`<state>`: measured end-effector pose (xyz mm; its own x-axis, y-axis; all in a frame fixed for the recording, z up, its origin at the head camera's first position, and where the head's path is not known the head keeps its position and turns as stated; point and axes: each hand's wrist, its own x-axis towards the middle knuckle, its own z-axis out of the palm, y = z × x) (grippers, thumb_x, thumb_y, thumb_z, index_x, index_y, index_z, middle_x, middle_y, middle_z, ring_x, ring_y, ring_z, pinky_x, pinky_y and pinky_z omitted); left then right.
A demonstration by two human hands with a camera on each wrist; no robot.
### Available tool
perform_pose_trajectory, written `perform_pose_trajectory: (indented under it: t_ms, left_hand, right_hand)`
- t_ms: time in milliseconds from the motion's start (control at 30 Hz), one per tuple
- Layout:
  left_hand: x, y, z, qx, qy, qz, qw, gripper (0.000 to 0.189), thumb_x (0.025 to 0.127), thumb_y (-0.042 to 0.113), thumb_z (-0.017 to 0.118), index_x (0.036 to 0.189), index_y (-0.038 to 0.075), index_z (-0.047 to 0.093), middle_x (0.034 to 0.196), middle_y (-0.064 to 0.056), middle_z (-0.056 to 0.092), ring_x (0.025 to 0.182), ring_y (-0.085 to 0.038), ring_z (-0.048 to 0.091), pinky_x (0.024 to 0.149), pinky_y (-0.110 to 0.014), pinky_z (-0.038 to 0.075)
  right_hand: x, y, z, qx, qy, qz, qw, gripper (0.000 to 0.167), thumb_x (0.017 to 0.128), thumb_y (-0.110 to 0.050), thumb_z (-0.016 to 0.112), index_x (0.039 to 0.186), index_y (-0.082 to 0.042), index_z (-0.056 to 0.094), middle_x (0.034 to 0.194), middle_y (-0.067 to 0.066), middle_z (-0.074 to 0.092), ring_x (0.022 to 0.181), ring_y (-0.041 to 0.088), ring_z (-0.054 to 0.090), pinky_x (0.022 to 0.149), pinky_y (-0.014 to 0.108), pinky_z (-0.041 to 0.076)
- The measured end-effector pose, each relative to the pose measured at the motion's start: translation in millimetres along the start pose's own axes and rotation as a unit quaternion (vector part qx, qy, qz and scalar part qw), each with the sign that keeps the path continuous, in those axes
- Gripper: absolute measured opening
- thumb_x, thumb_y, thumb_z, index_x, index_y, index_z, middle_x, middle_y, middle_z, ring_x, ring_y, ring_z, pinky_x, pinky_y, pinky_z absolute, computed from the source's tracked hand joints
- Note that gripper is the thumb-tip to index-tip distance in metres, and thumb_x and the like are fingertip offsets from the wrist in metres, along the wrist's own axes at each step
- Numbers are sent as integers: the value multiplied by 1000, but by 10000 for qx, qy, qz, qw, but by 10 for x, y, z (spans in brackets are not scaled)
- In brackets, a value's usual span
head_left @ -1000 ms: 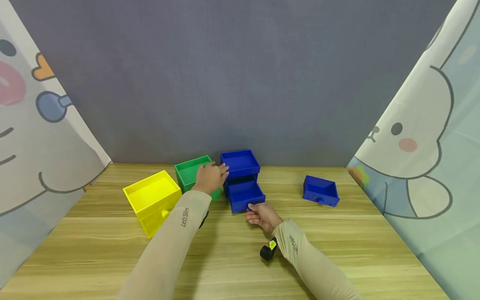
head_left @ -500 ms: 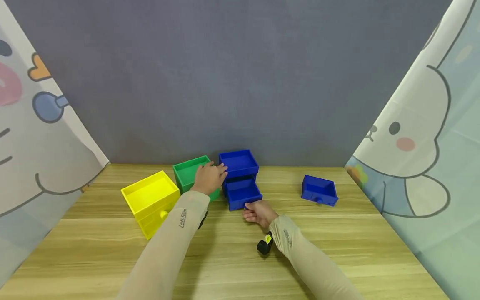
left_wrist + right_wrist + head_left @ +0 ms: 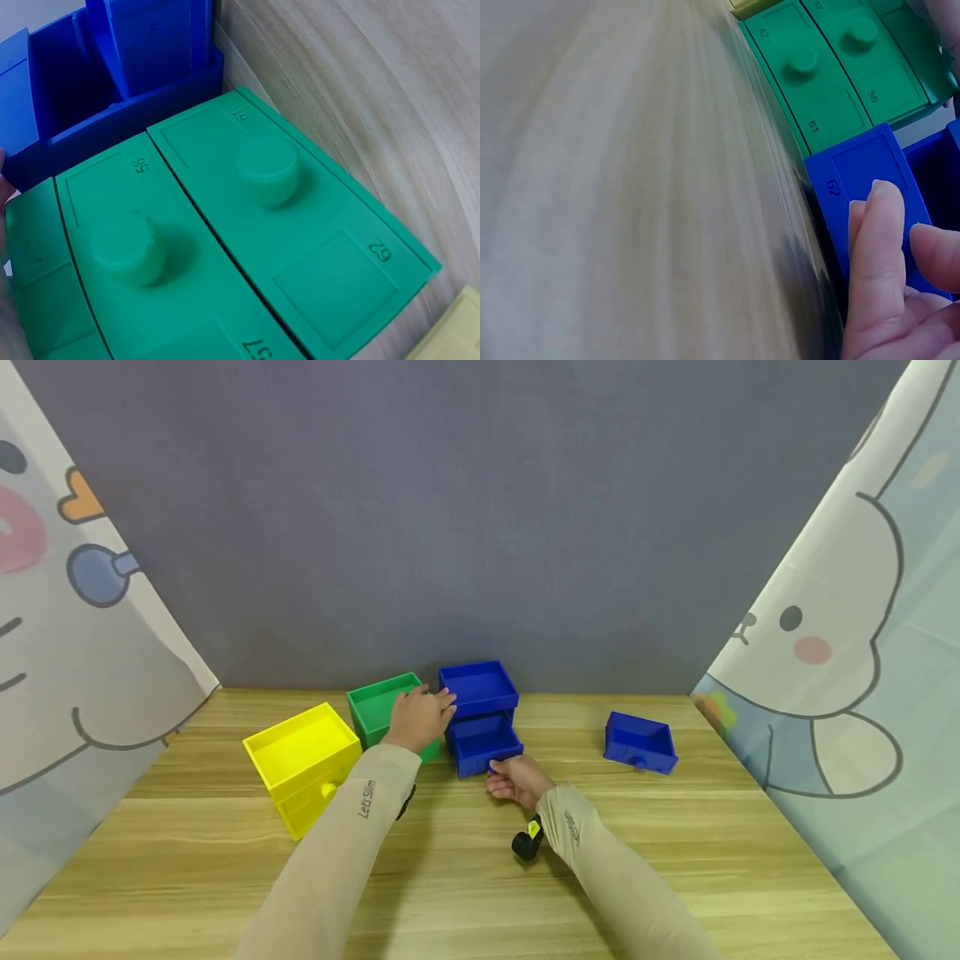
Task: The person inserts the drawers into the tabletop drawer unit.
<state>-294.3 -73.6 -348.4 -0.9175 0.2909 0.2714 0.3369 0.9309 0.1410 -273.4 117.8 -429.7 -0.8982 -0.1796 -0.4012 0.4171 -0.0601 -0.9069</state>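
A blue mini cabinet (image 3: 478, 683) stands against the grey backdrop, its upper slot without a drawer. Its lower blue drawer (image 3: 471, 765) sticks partway out, with nothing inside. My right hand (image 3: 519, 779) is at the drawer's front, thumb and fingers pinching around where the knob would be; the knob itself is hidden. In the right wrist view the drawer front (image 3: 859, 169) shows behind my fingers (image 3: 879, 247). With fingers spread, my left hand (image 3: 418, 718) reaches over the green cabinet (image 3: 372, 710), fingertips at the blue cabinet's left side.
A yellow cabinet (image 3: 303, 747) with a round knob stands left of the green one. A separate blue drawer (image 3: 640, 745) lies at the right on the wooden table (image 3: 465, 893). Fabric with cartoon figures hangs at both sides.
The lower blue drawer has slid a little further into the blue cabinet, and my right hand has moved forward with it. My left hand stays in place.
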Motion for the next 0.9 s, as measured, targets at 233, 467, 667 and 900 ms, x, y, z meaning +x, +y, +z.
perform_pose_trajectory:
  t_ms: [233,467,667,900]
  left_hand:
    - [10,-4,21,-9,68,68,10000,33,99,28,53,129,17,64,133,-4,57,128,-35,47,99,-50,40]
    - [2,-12,53,167,111,84,9998,33,99,29,53,129,18,63,133,-3,57,126,-35,48,97,-49,42]
    - [-4,11,73,142,105,161,9997,33,99,28,54,129,18,64,132,-2,57,125,-36,50,96,-50,43]
    - [6,-1,41,121,124,105,9998,32,99,27,55,128,17,65,132,-4,57,125,-36,49,96,-51,42]
  right_hand:
    - [29,8,75,255,238,-184,9992,14,98,-4,51,93,8,59,63,5,61,52,9,62,53,20,53]
    - [31,89,91,696,694,-265,9948,14,92,1,60,102,9,63,66,7,65,54,10,63,51,19,52]
    - [4,168,125,954,778,-523,9910,29,90,6,60,117,16,55,67,5,65,56,7,63,52,17,52]
    - [34,155,170,894,1088,-891,9860,37,88,8,60,122,21,49,70,6,66,56,7,63,54,18,53]
